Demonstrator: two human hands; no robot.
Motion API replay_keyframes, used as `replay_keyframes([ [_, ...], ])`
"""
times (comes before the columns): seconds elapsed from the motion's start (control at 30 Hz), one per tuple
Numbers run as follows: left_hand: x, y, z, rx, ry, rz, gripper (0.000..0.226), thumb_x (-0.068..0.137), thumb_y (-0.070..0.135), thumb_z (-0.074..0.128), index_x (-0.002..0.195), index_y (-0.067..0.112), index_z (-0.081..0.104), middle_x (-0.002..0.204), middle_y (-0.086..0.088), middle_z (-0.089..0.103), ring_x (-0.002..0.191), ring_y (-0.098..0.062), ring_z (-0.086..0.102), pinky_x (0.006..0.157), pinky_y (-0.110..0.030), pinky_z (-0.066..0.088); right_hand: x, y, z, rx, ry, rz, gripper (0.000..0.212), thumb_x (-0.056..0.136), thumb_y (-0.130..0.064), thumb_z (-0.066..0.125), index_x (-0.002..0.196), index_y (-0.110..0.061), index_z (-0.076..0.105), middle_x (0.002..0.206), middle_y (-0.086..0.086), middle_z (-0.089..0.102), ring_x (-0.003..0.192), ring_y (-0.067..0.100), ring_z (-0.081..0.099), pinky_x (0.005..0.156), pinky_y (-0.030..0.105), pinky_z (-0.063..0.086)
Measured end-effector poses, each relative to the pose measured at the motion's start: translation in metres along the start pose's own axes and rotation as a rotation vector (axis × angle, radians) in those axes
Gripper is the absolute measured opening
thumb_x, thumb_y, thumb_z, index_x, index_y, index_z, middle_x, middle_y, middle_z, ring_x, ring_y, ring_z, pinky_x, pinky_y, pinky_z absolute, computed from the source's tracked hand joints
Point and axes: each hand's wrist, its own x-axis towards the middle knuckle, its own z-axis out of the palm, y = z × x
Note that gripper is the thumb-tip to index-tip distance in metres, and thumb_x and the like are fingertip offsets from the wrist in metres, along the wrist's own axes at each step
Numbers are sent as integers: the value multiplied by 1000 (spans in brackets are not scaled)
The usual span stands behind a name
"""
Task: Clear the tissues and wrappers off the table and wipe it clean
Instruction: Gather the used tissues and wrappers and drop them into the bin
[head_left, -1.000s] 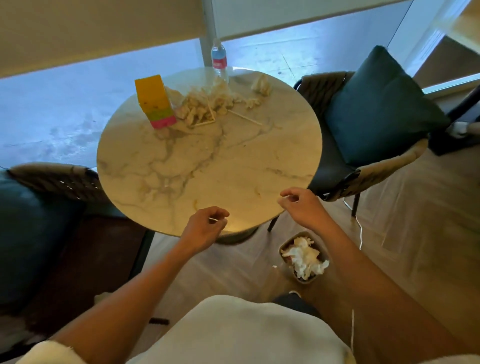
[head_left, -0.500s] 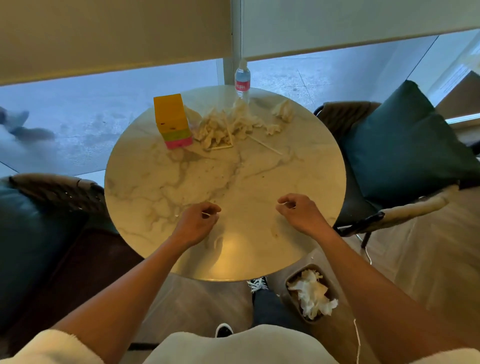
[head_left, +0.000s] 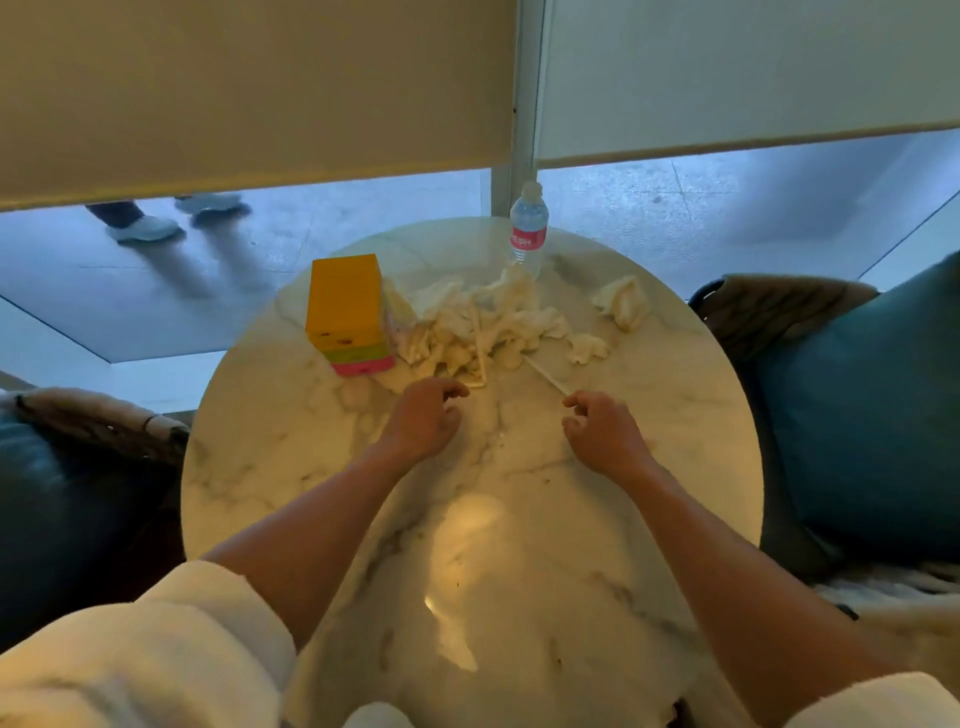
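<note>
A heap of crumpled white tissues (head_left: 478, 327) lies on the far half of the round marble table (head_left: 322, 478), with thin paper sticks in it. One long stick wrapper (head_left: 545, 371) points toward my right hand. Two more tissue wads (head_left: 623, 306) (head_left: 587, 348) sit to the right of the heap. My left hand (head_left: 426, 415) hovers at the heap's near edge, fingers loosely curled with a gap to the thumb, holding nothing I can see. My right hand (head_left: 602, 431) is just short of the stick wrapper's near end, fingers curled and apart from the thumb.
A yellow box with green and pink bands (head_left: 345, 306) stands left of the heap. A water bottle (head_left: 528, 234) is at the table's far edge. Chairs with dark teal cushions (head_left: 857, 415) flank the table. Beyond the window a person's feet (head_left: 145, 223) pass by.
Both hands moved forward from the table's near edge to the tissue heap. My view shifted forward too, and the floor bin with tissues dropped out of sight.
</note>
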Motion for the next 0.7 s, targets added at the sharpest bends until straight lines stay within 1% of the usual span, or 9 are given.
replay_keyframes([
  [0.07, 18, 0, 4, 79, -4, 8, 32, 86, 6, 55, 115, 12, 65, 115, -8, 63, 105, -25, 59, 86, -33, 46, 20, 2, 1, -95, -11, -13, 34, 88, -16, 57, 121, -11, 63, 116, 15, 61, 109, 31, 58, 91, 32, 44],
  [0.13, 33, -2, 9, 129, -29, 18, 38, 85, 3, 52, 120, 14, 62, 122, -8, 58, 107, -27, 59, 82, -33, 45, 35, 3, 4, -207, -21, -44, 33, 89, -18, 55, 120, -10, 62, 116, 17, 59, 110, 34, 56, 91, 36, 46],
  [0.2, 44, -4, 13, 206, -80, 24, 48, 85, 0, 50, 129, 17, 56, 129, -7, 52, 109, -29, 58, 79, -35, 48, 45, 2, 6, -325, -37, -62, 33, 90, -19, 52, 121, -10, 59, 116, 14, 57, 110, 34, 54, 90, 39, 48],
  [0.27, 52, -7, 18, 356, -132, 42, 53, 86, 1, 49, 135, 20, 48, 131, -8, 48, 109, -31, 57, 77, -38, 50, 51, 2, 7, -429, -53, -80, 31, 91, -15, 48, 120, -11, 57, 115, 11, 56, 108, 31, 54, 87, 40, 48],
  [0.33, 58, -10, 22, 479, -171, 96, 53, 87, 4, 48, 137, 20, 44, 130, -11, 48, 107, -34, 57, 77, -41, 52, 56, 2, 9, -500, -59, -104, 31, 92, -11, 44, 120, -10, 55, 115, 10, 56, 106, 30, 54, 83, 38, 46],
  [0.43, 64, -14, 24, 556, -200, 159, 44, 91, 10, 46, 134, 19, 43, 124, -13, 52, 106, -34, 56, 78, -42, 52, 58, 1, 10, -554, -41, -129, 34, 92, -5, 40, 122, -9, 55, 116, 11, 57, 106, 30, 56, 81, 38, 46],
  [0.5, 68, -14, 24, 579, -205, 179, 40, 93, 11, 44, 133, 19, 45, 122, -14, 53, 108, -34, 55, 79, -40, 50, 60, 1, 12, -566, -23, -137, 35, 94, -3, 37, 123, -9, 55, 115, 11, 58, 105, 30, 58, 80, 38, 47],
  [0.63, 70, -12, 23, 560, -222, 181, 40, 95, 9, 41, 134, 16, 44, 122, -16, 54, 110, -33, 55, 81, -38, 47, 61, 1, 16, -518, -31, -117, 34, 93, -3, 36, 121, -9, 54, 110, 12, 60, 101, 32, 60, 78, 37, 47],
  [0.7, 68, -12, 23, 518, -229, 172, 40, 95, 8, 41, 134, 15, 45, 124, -16, 55, 112, -33, 54, 82, -37, 45, 60, 2, 16, -496, -51, -90, 31, 92, -3, 39, 118, -7, 54, 110, 14, 60, 100, 34, 61, 79, 38, 47],
])
